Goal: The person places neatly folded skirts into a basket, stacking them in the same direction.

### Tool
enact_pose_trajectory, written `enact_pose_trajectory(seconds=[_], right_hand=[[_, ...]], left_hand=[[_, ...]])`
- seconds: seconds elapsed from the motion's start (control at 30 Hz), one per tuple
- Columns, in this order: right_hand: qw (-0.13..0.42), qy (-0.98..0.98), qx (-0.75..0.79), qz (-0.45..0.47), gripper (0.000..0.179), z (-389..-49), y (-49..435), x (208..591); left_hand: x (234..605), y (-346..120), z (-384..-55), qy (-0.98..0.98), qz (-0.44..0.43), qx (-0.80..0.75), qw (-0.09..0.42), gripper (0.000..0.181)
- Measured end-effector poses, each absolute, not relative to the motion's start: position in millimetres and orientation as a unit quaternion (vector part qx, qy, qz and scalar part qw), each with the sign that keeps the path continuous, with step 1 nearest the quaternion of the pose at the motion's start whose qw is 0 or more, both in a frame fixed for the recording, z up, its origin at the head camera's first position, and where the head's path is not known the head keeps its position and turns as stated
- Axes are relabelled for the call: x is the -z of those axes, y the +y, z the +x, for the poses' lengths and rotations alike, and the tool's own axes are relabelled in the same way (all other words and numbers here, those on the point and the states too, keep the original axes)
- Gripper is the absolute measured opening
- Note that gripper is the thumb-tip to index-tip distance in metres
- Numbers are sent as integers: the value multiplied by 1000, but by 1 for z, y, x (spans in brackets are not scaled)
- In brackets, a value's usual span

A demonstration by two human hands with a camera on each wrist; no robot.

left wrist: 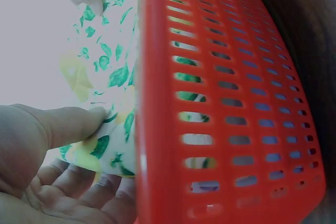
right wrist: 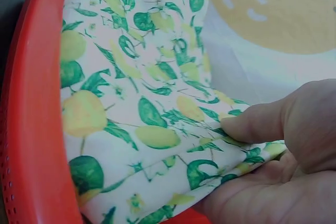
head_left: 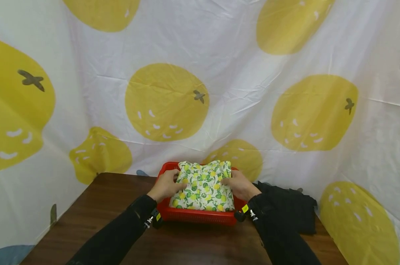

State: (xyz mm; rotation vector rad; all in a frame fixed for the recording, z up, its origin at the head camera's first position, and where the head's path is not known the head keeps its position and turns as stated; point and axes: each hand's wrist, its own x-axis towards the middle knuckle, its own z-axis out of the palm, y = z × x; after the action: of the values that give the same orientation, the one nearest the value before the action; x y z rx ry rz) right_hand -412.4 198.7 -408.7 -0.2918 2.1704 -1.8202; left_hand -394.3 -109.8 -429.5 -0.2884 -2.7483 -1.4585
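A folded white cloth (head_left: 203,187) printed with lemons and green leaves lies in a red plastic basket (head_left: 200,216) with slotted walls. My left hand (head_left: 167,186) grips the cloth's left edge, thumb on top and fingers beneath, as the left wrist view shows. On the opposite side my right hand (head_left: 240,185) pinches the right edge between its thumb (right wrist: 252,124) and the fingers underneath. Seen from the right wrist, the cloth (right wrist: 152,129) has layered folds at that edge. What lies under the cloth is mostly hidden.
The basket stands on a dark brown wooden table (head_left: 120,206). Dark folded fabric (head_left: 296,209) lies to the right, partly behind my right arm. A white curtain (head_left: 233,99) with large yellow fruit prints hangs behind and around the table.
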Motion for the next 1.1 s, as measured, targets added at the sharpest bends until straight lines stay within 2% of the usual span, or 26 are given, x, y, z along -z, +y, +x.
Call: enact_pose_trajectory(seconds=[0.1,0.17,0.3,0.37,0.73,0.93,1.1], right_hand=[[165,766,615,-90,49,-413,199,410],[169,783,593,-83,57,-412,201,411],[151,831,530,-71,78,-408,205,410],[136,852,501,-71,82,-405,208,408],[53,888,440,-125,63,-378,231,404],[5,884,451,-123,51,-363,252,420],[-33,879,462,-115,50,-357,271,430]], left_hand=[[434,-110,-397,-889,-81,452,0,49],[436,-110,-396,-891,-79,446,-2,51],[433,-112,-389,-895,-81,439,4,51],[431,-114,-384,-899,-82,430,11,50],[431,-127,-361,-902,-141,401,76,33],[435,-132,-347,-898,-175,393,90,29],[437,-135,-336,-890,-207,393,104,27]])
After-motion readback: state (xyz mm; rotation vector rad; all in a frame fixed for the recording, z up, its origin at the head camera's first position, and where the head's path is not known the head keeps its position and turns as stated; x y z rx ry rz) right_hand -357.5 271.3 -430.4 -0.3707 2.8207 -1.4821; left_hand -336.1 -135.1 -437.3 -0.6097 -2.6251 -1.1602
